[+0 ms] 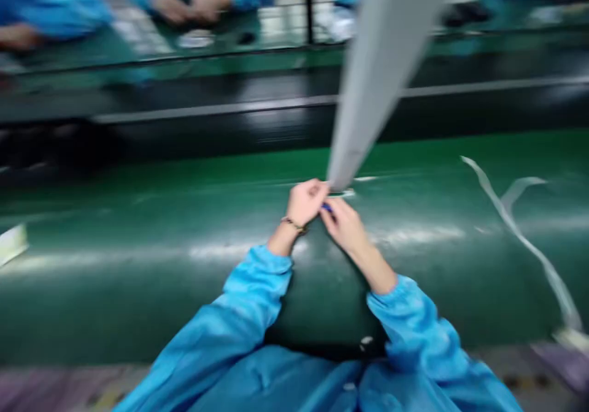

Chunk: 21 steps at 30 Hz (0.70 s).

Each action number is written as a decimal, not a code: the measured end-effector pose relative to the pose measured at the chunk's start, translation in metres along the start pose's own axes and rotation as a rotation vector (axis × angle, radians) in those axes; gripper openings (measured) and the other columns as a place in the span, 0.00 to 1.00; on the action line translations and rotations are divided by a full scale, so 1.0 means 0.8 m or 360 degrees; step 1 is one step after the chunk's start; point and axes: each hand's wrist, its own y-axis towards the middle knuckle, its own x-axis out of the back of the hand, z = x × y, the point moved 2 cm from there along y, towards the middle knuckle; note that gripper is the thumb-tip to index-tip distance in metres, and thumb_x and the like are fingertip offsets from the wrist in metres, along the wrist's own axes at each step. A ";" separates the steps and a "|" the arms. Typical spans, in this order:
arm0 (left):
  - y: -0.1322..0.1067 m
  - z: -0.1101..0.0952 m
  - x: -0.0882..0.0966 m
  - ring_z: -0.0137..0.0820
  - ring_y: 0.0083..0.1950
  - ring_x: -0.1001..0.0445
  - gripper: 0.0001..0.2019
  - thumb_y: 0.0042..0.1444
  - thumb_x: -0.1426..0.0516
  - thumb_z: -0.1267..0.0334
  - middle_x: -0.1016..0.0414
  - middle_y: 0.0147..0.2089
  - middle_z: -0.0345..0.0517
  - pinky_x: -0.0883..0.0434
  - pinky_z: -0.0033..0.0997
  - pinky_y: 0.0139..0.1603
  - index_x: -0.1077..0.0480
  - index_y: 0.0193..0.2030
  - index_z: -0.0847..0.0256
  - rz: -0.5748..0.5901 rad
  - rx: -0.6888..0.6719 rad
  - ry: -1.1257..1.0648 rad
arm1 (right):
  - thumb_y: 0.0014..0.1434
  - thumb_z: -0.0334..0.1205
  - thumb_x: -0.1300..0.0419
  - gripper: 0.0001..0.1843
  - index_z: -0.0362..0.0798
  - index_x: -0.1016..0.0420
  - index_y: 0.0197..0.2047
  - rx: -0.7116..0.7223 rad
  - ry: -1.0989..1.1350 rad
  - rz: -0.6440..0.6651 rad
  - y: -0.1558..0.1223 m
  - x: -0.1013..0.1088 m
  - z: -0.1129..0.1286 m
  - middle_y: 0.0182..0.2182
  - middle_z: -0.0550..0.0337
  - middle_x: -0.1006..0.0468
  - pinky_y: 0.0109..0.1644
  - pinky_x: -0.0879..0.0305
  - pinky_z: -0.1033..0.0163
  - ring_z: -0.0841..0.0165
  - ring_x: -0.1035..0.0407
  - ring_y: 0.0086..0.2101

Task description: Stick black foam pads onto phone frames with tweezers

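Note:
The picture is smeared by motion. My left hand (306, 200) and my right hand (343, 223) meet over the green work surface (138, 265), fingers pinched together. Between them shows a small blue object (327, 207) that I cannot name. They sit at the lower end of a long grey panel (377, 68) that rises steeply up and to the right. My left fingers touch that end. A beaded bracelet (293, 224) circles my left wrist. Both arms wear bright blue sleeves.
A thin pale strip (519, 228) curls across the green surface at the right. A white scrap (13, 243) lies at the left edge. Beyond a dark conveyor band (184, 124), other people in blue sleeves (193, 4) work at the far bench.

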 end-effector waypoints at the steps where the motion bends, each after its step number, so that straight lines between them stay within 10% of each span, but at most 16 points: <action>1: 0.000 0.006 0.003 0.28 0.33 0.26 0.19 0.66 0.41 0.47 0.20 0.31 0.42 0.32 0.27 0.35 0.23 0.32 0.59 -0.0031 0.0014 -0.0002 | 0.79 0.44 0.48 0.18 0.44 0.24 0.60 0.0071 0.0026 -0.0031 0.000 0.000 -0.004 0.53 0.43 0.17 0.61 0.25 0.52 0.56 0.21 0.52; 10: -0.076 0.024 0.065 0.28 0.37 0.26 0.20 0.71 0.41 0.43 0.21 0.35 0.40 0.34 0.28 0.42 0.22 0.50 0.58 0.0298 -0.0176 -0.0034 | 0.79 0.46 0.45 0.17 0.46 0.19 0.54 0.0400 -0.0161 0.0074 -0.008 0.001 -0.001 0.39 0.52 0.17 0.41 0.28 0.60 0.63 0.22 0.34; 21: -0.071 0.029 0.109 0.31 0.47 0.17 0.17 0.73 0.42 0.47 0.14 0.46 0.43 0.29 0.28 0.48 0.19 0.52 0.56 0.0667 -0.0179 0.0133 | 0.77 0.42 0.40 0.14 0.45 0.17 0.57 0.0442 -0.0228 0.0119 -0.017 -0.011 0.005 0.35 0.59 0.19 0.37 0.35 0.65 0.70 0.27 0.30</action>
